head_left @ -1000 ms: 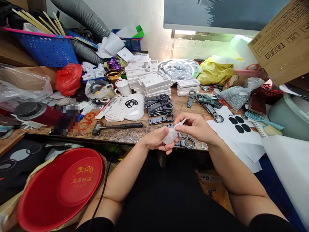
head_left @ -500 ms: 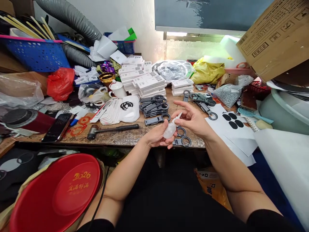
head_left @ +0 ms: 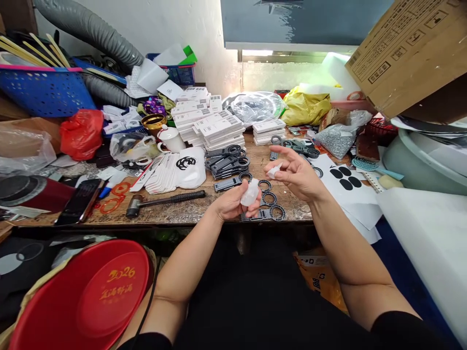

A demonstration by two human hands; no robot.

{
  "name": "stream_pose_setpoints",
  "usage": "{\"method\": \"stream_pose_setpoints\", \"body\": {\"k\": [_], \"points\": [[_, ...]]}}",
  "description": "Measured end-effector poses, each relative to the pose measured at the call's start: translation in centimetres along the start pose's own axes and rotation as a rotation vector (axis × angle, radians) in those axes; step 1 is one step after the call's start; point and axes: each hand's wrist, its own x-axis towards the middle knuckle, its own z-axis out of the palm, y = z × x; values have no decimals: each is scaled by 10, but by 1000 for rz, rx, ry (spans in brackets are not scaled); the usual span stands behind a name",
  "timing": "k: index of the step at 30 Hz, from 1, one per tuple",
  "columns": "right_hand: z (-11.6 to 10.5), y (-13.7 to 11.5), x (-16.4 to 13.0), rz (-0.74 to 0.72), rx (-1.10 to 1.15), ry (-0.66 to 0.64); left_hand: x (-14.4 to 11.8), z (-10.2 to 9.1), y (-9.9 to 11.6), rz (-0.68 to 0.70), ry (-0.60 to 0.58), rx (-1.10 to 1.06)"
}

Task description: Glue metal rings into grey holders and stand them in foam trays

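My left hand (head_left: 230, 201) is closed around a small translucent white squeeze bottle (head_left: 250, 193), its top pointing up. To the right and a little higher, my right hand (head_left: 301, 177) pinches a small white pointed cap (head_left: 274, 171) between thumb and fingers, apart from the bottle. Beneath and beside the hands lie several flat grey pieces with a ring at one end (head_left: 278, 213). More such grey pieces (head_left: 228, 164) are piled just behind my left hand, and others lie partly hidden behind my right hand.
A hammer (head_left: 164, 200) lies left of my hands, before fanned white cards (head_left: 163, 172). White box stacks (head_left: 221, 129) stand behind. Right are paper with black ovals (head_left: 365, 199) and a bag of small metal parts (head_left: 337, 141). A red basin (head_left: 44, 301) sits below left.
The pointed cap has come away from the bottle in my right hand. My hands have moved apart, and the view has shifted slightly.
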Motion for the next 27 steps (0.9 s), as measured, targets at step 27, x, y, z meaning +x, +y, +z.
{"method": "stream_pose_setpoints", "body": {"k": [27], "points": [[-84,133,-50,-72,-882,496,158,-66,-1,-11,427,1420]]}}
